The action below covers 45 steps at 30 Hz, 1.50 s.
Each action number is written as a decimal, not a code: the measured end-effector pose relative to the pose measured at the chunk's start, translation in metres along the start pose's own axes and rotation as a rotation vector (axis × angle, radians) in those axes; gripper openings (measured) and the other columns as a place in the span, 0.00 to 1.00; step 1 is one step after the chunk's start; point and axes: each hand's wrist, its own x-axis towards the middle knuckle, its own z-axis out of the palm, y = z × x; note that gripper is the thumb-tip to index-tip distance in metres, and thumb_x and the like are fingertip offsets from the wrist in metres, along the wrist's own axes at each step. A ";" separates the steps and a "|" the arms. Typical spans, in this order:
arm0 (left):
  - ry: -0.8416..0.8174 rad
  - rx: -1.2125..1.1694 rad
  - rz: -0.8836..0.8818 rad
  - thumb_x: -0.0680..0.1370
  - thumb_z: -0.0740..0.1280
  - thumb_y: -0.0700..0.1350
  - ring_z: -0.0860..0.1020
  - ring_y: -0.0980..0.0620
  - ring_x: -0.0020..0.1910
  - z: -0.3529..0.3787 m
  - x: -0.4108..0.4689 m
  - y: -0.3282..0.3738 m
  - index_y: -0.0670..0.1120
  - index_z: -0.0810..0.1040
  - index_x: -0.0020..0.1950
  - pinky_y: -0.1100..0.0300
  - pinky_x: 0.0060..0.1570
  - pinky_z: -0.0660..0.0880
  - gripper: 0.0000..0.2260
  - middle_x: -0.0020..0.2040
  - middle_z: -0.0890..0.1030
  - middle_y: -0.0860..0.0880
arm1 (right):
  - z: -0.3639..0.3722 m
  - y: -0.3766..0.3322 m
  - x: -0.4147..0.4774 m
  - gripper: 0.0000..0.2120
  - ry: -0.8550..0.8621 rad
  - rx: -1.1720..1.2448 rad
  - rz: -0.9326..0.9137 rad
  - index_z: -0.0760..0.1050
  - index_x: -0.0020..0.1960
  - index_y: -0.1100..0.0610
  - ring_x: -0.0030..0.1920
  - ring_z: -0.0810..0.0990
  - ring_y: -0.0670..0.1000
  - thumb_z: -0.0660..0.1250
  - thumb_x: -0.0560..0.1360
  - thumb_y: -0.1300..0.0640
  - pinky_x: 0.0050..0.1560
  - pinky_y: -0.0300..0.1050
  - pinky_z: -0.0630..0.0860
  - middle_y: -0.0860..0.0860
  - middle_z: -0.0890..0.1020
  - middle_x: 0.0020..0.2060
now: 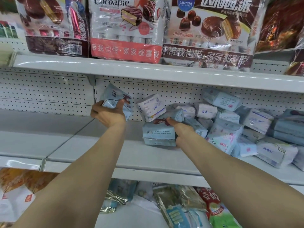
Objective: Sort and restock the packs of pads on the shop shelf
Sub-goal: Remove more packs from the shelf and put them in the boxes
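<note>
Heap of pad packs (227,134) sprawls on the shelf (98,148), right of my right hand (179,129), which clasps one blue pack (158,134) by its end. My left hand (107,115) holds a second pack (115,97) up, fingers curled round its lower edge. They look light, squashy and slick-wrapped, so I judge a grip across the flat sides safest.

Bright, diffuse lighting; shadows faint and soft-edged. Specular glare streaks the glossy white metal shelf edge (54,62) and the crinkled clear-plastic cake bags (125,27) above it. Wide-angle distortion bows the shelf lines towards the frame edges. Print on the pale blue plastic packs of pads (220,99) reads soft; the left edge shows motion blur.
</note>
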 end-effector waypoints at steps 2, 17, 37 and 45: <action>0.026 -0.022 -0.044 0.66 0.82 0.47 0.75 0.41 0.62 -0.002 -0.002 0.000 0.40 0.69 0.65 0.52 0.64 0.74 0.34 0.69 0.67 0.41 | 0.008 -0.004 0.010 0.33 0.003 -0.076 -0.005 0.80 0.55 0.55 0.42 0.87 0.57 0.83 0.55 0.43 0.44 0.61 0.84 0.55 0.87 0.47; 0.025 -0.072 -0.305 0.68 0.81 0.51 0.75 0.42 0.55 -0.041 -0.027 -0.008 0.41 0.66 0.68 0.54 0.57 0.75 0.37 0.68 0.66 0.42 | 0.004 -0.008 -0.033 0.21 0.071 -0.042 -0.044 0.74 0.52 0.55 0.36 0.83 0.53 0.81 0.68 0.49 0.33 0.45 0.81 0.52 0.84 0.41; -0.104 -0.195 -0.478 0.68 0.81 0.53 0.74 0.40 0.63 -0.077 -0.264 0.057 0.44 0.65 0.71 0.57 0.50 0.72 0.39 0.70 0.68 0.42 | -0.212 -0.032 -0.130 0.24 -0.162 0.163 -0.198 0.78 0.64 0.58 0.46 0.87 0.60 0.80 0.70 0.56 0.41 0.63 0.84 0.59 0.86 0.53; -0.311 -0.245 -0.622 0.68 0.80 0.56 0.73 0.42 0.62 -0.078 -0.474 0.074 0.44 0.60 0.76 0.49 0.63 0.72 0.45 0.68 0.72 0.44 | -0.431 -0.024 -0.200 0.43 -0.030 0.161 -0.206 0.73 0.70 0.59 0.50 0.86 0.61 0.86 0.60 0.50 0.48 0.68 0.82 0.58 0.84 0.57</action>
